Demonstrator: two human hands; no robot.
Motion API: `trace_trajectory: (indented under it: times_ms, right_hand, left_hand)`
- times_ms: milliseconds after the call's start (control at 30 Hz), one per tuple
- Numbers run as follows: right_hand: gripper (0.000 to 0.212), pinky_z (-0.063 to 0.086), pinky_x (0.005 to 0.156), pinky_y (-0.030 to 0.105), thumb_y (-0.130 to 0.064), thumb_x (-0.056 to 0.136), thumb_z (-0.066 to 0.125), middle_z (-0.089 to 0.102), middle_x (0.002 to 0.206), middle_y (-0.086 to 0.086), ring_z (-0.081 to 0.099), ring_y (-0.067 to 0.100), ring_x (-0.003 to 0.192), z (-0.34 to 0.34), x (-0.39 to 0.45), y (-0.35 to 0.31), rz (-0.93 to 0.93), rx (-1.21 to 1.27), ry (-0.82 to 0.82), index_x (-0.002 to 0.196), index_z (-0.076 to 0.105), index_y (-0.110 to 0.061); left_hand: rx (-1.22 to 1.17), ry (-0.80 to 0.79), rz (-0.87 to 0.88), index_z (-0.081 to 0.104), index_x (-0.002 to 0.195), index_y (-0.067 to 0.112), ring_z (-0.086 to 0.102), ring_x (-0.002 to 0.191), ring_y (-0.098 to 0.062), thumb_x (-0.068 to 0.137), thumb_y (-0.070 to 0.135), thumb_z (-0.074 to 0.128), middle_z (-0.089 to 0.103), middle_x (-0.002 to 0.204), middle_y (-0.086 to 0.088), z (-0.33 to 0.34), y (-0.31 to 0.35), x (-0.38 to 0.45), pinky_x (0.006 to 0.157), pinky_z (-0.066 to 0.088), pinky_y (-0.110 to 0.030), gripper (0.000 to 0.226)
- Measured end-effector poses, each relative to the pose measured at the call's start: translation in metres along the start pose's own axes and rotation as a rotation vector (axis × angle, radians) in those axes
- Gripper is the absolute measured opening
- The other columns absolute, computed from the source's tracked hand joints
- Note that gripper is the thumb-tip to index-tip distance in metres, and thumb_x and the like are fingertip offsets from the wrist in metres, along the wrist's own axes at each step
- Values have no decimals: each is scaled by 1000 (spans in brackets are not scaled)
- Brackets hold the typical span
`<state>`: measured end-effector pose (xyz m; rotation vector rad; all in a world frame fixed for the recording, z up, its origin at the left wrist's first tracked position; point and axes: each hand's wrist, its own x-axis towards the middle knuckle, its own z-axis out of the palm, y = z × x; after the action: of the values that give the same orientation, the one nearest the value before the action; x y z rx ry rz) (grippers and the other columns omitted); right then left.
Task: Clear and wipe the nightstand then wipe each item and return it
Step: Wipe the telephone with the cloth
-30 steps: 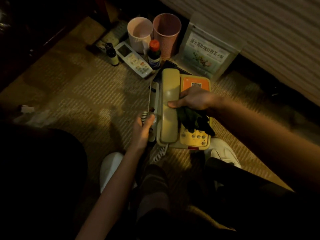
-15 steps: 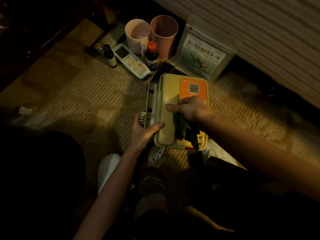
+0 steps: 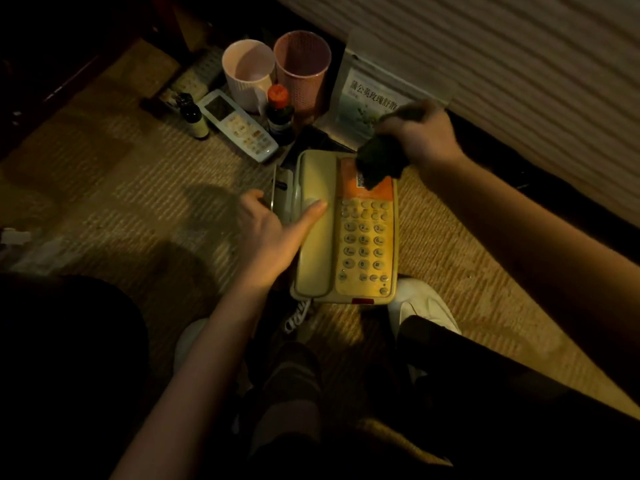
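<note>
From where I sit, the clearing looks done — the nightstand's things are all down on the carpet, and I judge we are in the item-wiping stretch with the telephone in hand. It lies flat on the carpet between the shoes, handset on its cradle. My left hand is spread loose, the thumb resting on the handset and the other fingers at the phone's left edge, gripping nothing. My right hand is clenched around the dark cloth, whose lower end hangs over the orange label at the top of the phone. Behind wait the white mug, pink cup, remote, two small bottles and a tea packet; I cannot tell which are already wiped. Nothing appears returned — the nightstand itself is out of view.
</note>
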<state>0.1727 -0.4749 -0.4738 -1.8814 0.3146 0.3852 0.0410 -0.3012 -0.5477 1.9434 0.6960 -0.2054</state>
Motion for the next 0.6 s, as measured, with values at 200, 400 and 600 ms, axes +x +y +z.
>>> trace_trajectory:
  times_ms: [200,400,600]
  right_hand:
    - [36,39,95,36,-33,92,53,52,121,9,47,25,113,44,-7,46,-455,-751,-122,122,50,-12]
    - [41,21,111,31,-17,87,60,47,140,12,36,26,135,24,-73,91,-710,-869,-269,126,54,-7]
    - [50,32,109,39,-18,91,54,35,150,6,30,23,138,21,-41,71,-687,-1053,-276,139,41,-15]
  left_hand:
    - [171,22,-75,10,147,28,46,124,-34,78,77,43,40,145,-10,21,26,19,102,38,-51,90]
    - [217,38,-7,-4,148,41,43,129,-36,84,73,39,30,153,-10,21,27,18,101,35,-51,84]
    - [184,7,-19,-14,143,50,44,126,-39,82,72,44,31,152,-11,18,28,18,98,36,-50,88]
